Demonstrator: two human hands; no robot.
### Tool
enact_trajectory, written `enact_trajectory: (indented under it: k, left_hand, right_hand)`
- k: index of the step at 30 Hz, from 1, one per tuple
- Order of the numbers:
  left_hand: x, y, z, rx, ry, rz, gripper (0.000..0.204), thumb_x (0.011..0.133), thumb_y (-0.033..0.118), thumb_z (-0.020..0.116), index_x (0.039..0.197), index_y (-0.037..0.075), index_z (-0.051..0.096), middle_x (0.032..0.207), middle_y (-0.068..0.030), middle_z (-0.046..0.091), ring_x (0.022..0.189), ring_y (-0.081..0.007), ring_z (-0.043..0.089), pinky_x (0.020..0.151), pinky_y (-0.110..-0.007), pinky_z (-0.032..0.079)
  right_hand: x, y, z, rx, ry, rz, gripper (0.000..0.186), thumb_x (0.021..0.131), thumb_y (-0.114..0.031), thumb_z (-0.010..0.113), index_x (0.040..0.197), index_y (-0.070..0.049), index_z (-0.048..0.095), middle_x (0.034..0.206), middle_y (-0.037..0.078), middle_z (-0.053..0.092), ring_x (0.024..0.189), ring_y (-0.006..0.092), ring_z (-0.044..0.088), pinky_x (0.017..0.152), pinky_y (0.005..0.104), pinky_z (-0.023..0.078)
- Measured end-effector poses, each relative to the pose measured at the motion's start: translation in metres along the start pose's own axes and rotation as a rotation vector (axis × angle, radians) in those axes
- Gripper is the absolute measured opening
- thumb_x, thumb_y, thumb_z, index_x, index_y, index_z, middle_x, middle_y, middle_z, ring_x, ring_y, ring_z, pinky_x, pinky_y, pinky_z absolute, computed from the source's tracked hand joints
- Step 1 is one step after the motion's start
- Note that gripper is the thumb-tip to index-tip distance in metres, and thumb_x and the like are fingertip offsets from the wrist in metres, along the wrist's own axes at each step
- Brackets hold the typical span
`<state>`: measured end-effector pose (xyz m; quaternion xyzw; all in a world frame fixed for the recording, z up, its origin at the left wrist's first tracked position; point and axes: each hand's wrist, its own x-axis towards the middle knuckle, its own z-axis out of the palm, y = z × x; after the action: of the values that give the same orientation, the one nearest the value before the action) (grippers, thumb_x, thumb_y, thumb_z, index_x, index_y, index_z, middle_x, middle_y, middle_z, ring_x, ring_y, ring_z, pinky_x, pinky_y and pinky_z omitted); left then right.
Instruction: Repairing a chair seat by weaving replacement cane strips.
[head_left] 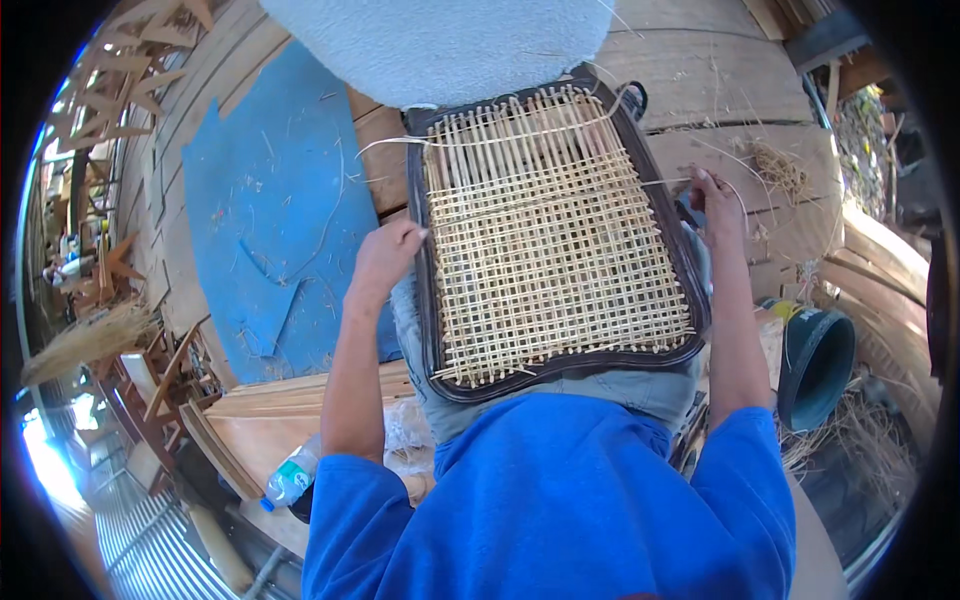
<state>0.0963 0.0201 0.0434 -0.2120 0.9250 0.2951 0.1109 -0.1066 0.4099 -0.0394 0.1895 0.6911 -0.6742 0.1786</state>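
Observation:
Across my lap lies a dark wooden chair panel [427, 330], its frame holding a woven cane mesh [560, 270]. The weave is dense in the near and middle part; toward the far end mostly lengthwise strands show. At the left edge of the frame my left hand [385, 262] is closed, thumb and fingers together; what they hold, if anything, is hidden. Off the right edge, my right hand [714, 205] pinches a cane strand [662, 182] that runs out from the mesh. Another loose pale strand [395, 141] crosses the far end and curls out past the left side.
A blue sheet [290, 200] with cane scraps covers the plank floor at left. A light-blue padded surface [450, 50] is beyond the panel. At right are a dark green bucket [820, 370] and a tangle of cane [780, 170]. A plastic bottle [290, 478] lies near my left elbow.

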Motion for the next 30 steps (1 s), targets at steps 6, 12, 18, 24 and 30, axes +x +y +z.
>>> enact_trajectory:
  k: [6, 12, 18, 24, 30]
  left_hand:
    - [-0.014, -0.031, -0.027, 0.066, 0.108, -0.035, 0.022, 0.078, 0.022, 0.054, 0.078, 0.001, 0.056, 0.067, -0.014, 0.054, 0.061, -0.0219, 0.052, 0.058, -0.033, 0.041]
    - [-0.038, -0.073, -0.051, 0.138, 0.15, -0.097, 0.023, 0.078, 0.022, 0.054, 0.076, 0.0, 0.054, 0.066, -0.0151, 0.055, 0.061, -0.0257, 0.053, 0.057, -0.035, 0.04]
    - [-0.075, -0.102, -0.055, 0.096, 0.248, -0.167, 0.022, 0.077, 0.022, 0.056, 0.073, 0.0, 0.051, 0.062, -0.0126, 0.053, 0.058, -0.0222, 0.05, 0.055, -0.034, 0.039]
    - [-0.101, -0.148, -0.059, 0.116, 0.308, -0.227, 0.022, 0.077, 0.022, 0.056, 0.073, 0.0, 0.051, 0.062, -0.0123, 0.052, 0.058, -0.0228, 0.049, 0.056, -0.035, 0.039]
    - [-0.116, -0.169, -0.053, 0.142, 0.302, -0.257, 0.023, 0.077, 0.022, 0.056, 0.073, 0.0, 0.051, 0.065, -0.0132, 0.053, 0.061, -0.0247, 0.049, 0.059, -0.035, 0.04]
  right_hand:
    - [0.009, -0.016, -0.044, 0.014, 0.063, -0.099, 0.017, 0.078, -0.02, 0.06, 0.086, -0.005, 0.057, 0.066, 0.001, 0.053, 0.053, 0.0083, 0.047, 0.05, 0.0213, 0.04]
    - [0.002, -0.02, -0.071, 0.103, 0.076, -0.13, 0.016, 0.078, -0.016, 0.06, 0.088, -0.004, 0.058, 0.066, 0.001, 0.056, 0.053, 0.0077, 0.052, 0.046, 0.0207, 0.043]
    - [-0.024, -0.029, -0.077, 0.085, 0.071, -0.144, 0.014, 0.079, -0.016, 0.059, 0.088, -0.006, 0.057, 0.066, 0.0, 0.054, 0.054, 0.0086, 0.051, 0.048, 0.022, 0.044]
    - [-0.039, -0.023, -0.091, 0.117, 0.109, -0.161, 0.015, 0.079, -0.016, 0.06, 0.09, -0.006, 0.057, 0.066, 0.0, 0.054, 0.053, 0.008, 0.053, 0.047, 0.021, 0.045]
    - [-0.049, -0.016, -0.102, 0.088, 0.118, -0.176, 0.018, 0.079, -0.015, 0.059, 0.092, -0.004, 0.057, 0.067, 0.001, 0.056, 0.053, 0.0081, 0.052, 0.047, 0.0207, 0.044]
